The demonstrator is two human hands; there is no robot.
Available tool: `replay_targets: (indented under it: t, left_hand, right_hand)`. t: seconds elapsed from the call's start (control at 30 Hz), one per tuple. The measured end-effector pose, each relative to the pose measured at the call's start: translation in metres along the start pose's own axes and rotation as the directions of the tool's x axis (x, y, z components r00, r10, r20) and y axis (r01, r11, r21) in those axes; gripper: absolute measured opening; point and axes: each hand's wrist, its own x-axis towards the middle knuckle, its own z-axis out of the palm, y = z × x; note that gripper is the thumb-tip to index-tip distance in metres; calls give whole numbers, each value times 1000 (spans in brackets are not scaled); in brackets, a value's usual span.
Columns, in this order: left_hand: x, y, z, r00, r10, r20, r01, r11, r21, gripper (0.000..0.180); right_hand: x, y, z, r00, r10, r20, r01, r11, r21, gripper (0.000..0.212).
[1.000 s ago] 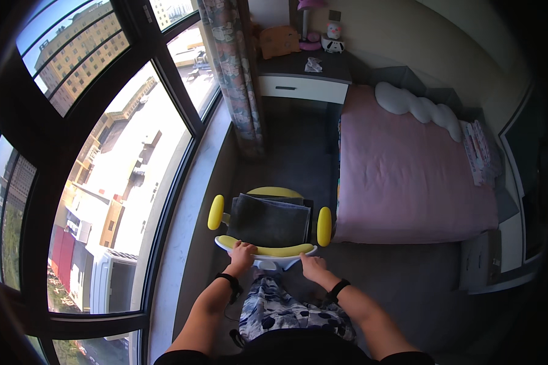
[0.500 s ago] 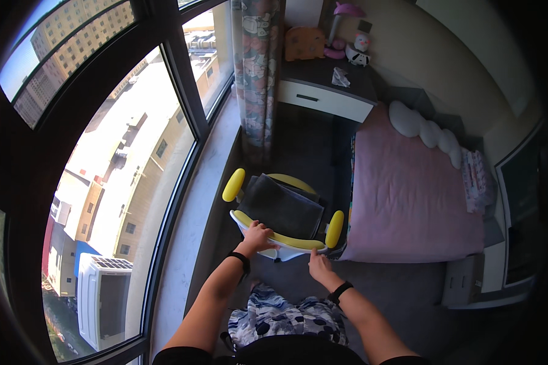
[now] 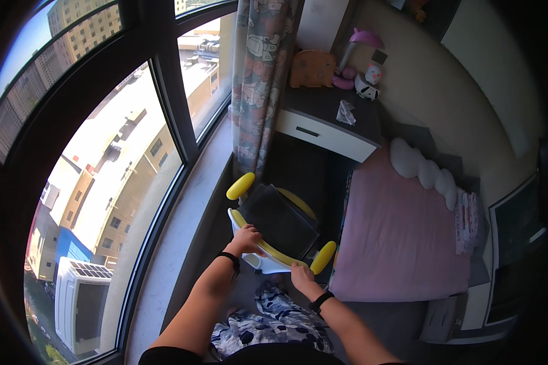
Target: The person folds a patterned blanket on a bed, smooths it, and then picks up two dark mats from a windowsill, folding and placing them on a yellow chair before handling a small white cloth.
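Note:
A yellow and white swivel chair [image 3: 270, 248] stands in front of me, its backrest toward my body. Yellow armrests [image 3: 241, 186] stick up on either side. On the seat lies a dark flat sheet-like thing [image 3: 280, 220]; its kind is unclear. My left hand [image 3: 247, 239] is closed over the top edge of the backrest, left of its middle. Near the right end of the same edge, my right hand [image 3: 302, 275] grips the rim, with the fingers partly hidden. A black band circles each wrist.
A marble windowsill [image 3: 170, 225] and large window run along my left. Ahead, beside the patterned curtain [image 3: 259, 85], stands a desk with a white drawer [image 3: 323, 137], a pink lamp [image 3: 366, 38] and toys. A bed with a pink sheet [image 3: 402, 237] is close on the right.
My view has turned, so the room appears tilted and the bed sits lower. Both hands have kept their hold on the backrest, and the chair seems turned slightly.

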Motion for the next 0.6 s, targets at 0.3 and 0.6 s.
replay_targets:
  t: [0.3, 0.6]
  left_hand:
    - [65, -26, -16, 997, 42, 60, -43, 999, 17, 57]
    - [121, -26, -43, 997, 53, 64, -64, 983, 174, 57]
  right_hand:
    - [48, 19, -9, 990, -120, -81, 119, 993, -6, 12]
    - [94, 35, -21, 954, -65, -292, 82, 996, 47, 10]
